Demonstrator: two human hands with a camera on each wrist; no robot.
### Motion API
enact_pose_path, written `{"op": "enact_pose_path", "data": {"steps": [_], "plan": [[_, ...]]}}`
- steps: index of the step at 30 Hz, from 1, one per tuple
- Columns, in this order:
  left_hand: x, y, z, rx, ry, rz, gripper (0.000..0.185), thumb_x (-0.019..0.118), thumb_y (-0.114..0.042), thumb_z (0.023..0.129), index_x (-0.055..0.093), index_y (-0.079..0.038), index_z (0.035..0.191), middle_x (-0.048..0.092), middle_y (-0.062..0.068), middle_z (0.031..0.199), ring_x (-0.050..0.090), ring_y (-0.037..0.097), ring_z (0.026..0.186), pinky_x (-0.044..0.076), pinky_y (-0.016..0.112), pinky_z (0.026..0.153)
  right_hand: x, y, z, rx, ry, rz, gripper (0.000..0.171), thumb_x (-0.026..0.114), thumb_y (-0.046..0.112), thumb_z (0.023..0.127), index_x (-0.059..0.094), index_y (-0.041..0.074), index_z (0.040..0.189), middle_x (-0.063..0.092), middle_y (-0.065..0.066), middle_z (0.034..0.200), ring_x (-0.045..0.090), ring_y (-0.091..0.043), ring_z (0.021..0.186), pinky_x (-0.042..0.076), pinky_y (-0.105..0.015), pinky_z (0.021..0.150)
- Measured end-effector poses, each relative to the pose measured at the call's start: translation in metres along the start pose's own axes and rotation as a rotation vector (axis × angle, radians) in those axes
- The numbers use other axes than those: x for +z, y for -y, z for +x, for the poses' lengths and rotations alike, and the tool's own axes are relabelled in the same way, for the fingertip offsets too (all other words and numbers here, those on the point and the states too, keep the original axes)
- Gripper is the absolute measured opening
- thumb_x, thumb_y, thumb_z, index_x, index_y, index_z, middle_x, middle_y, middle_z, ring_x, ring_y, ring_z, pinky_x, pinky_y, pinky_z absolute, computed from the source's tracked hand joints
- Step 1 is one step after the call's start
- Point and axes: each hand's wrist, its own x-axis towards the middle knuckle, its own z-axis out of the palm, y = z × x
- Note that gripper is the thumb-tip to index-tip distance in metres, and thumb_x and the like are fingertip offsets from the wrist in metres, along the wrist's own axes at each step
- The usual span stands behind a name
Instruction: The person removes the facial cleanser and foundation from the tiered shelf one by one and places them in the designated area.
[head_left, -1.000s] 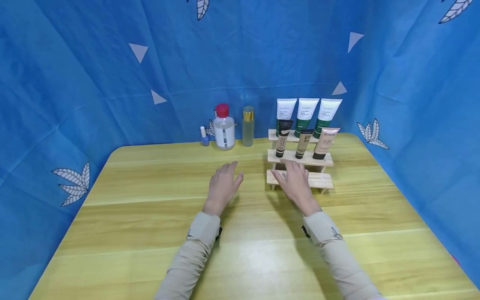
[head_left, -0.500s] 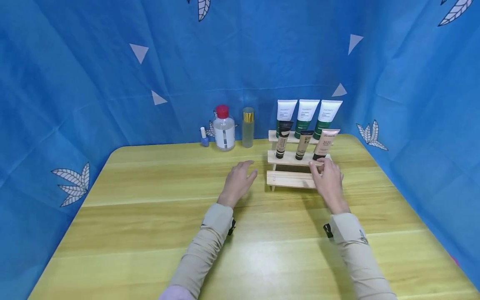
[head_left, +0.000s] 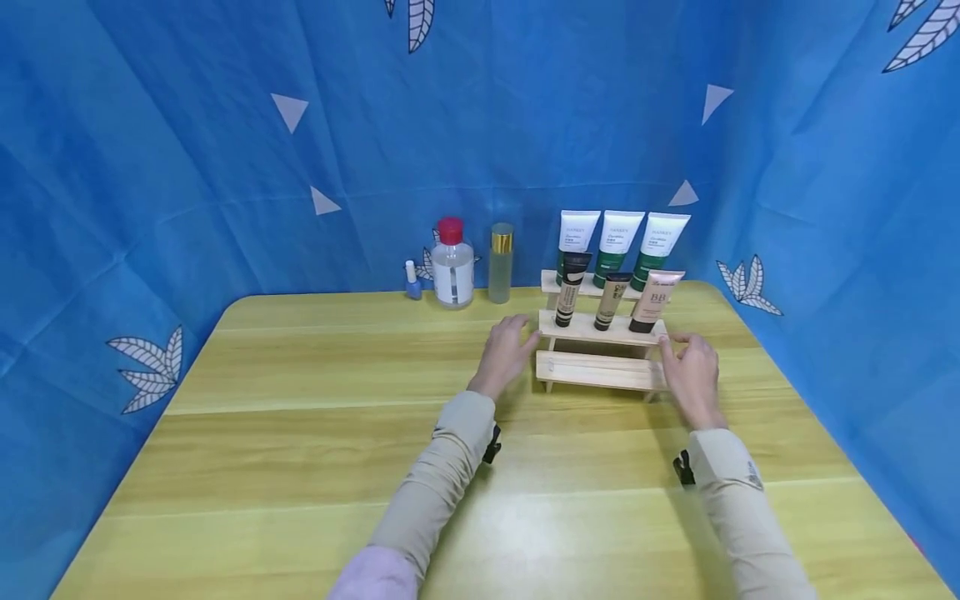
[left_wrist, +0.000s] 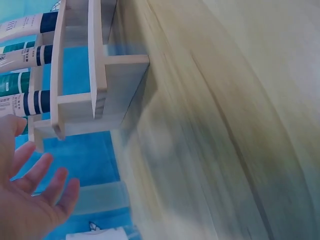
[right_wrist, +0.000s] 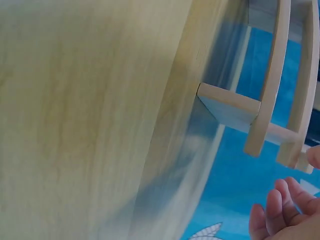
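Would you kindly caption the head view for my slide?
Both open hands, left and right, flank a wooden rack of tubes.

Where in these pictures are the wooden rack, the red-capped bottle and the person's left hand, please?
wooden rack (head_left: 592, 371): head view, front face of its bare lowest step.
red-capped bottle (head_left: 452, 271): head view, middle of the clear body.
left hand (head_left: 504, 354): head view, back of the hand beside the rack's left end.

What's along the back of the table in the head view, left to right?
Small blue nail polish bottle → clear bottle with red cap → frosted bottle with gold cap → wooden stepped rack with six tubes; the left hand and right hand flank its ends.
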Motion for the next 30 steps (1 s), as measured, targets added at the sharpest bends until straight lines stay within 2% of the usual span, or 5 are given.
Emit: {"op": "enact_pose_path", "data": {"steps": [4, 13, 21, 25, 30], "plan": [[0.006, -0.006, 0.010, 0.000, -0.016, -0.025, 0.046, 0.053, -0.029, 0.097, 0.048, -0.007, 0.138, 0.049, 0.012, 0.138, 0.043, 0.029, 0.128, 0.035, 0.042, 0.107, -0.002, -0.003, 0.006, 0.031, 0.037, 0.026, 0.056, 0.039, 0.035, 0.101, 0.046, -0.013, 0.128, 0.050, -0.028, 0.103, 0.046, -0.042, 0.103, 0.037, -0.055, 0.094], [0.017, -0.019, 0.024, 0.029, -0.070, -0.079, 0.047, 0.059, -0.031, 0.094, 0.051, -0.012, 0.136, 0.054, 0.008, 0.131, 0.043, 0.027, 0.123, 0.037, 0.042, 0.099, -0.005, -0.003, 0.011, 0.118, 0.122, 0.064, 0.059, 0.034, 0.039, 0.101, 0.052, -0.012, 0.124, 0.054, -0.034, 0.120, 0.052, -0.042, 0.109, 0.041, -0.052, 0.094], [0.027, -0.032, 0.033, -0.006, -0.083, -0.029, 0.050, 0.063, -0.036, 0.091, 0.050, -0.018, 0.135, 0.059, 0.002, 0.123, 0.046, 0.022, 0.113, 0.036, 0.039, 0.092, -0.008, -0.007, 0.010, 0.173, 0.202, 0.132, 0.064, 0.035, 0.046, 0.100, 0.051, -0.010, 0.126, 0.054, -0.028, 0.120, 0.050, -0.031, 0.100, 0.043, -0.036, 0.080], [0.028, -0.039, 0.039, -0.036, -0.093, -0.020, 0.051, 0.063, -0.037, 0.091, 0.049, -0.018, 0.136, 0.059, 0.001, 0.122, 0.047, 0.022, 0.110, 0.036, 0.041, 0.090, -0.008, -0.008, 0.012, 0.212, 0.200, 0.205, 0.064, 0.037, 0.047, 0.099, 0.053, -0.009, 0.126, 0.057, -0.022, 0.111, 0.051, -0.021, 0.092, 0.042, -0.027, 0.074], [0.022, -0.038, 0.042, -0.075, -0.080, -0.056, 0.049, 0.062, -0.034, 0.092, 0.048, -0.018, 0.136, 0.059, 0.001, 0.122, 0.046, 0.023, 0.113, 0.034, 0.045, 0.094, 0.000, -0.005, 0.015, 0.261, 0.206, 0.306, 0.058, 0.040, 0.044, 0.099, 0.053, -0.008, 0.123, 0.054, -0.007, 0.095, 0.048, -0.007, 0.078, 0.043, -0.020, 0.066]]}}
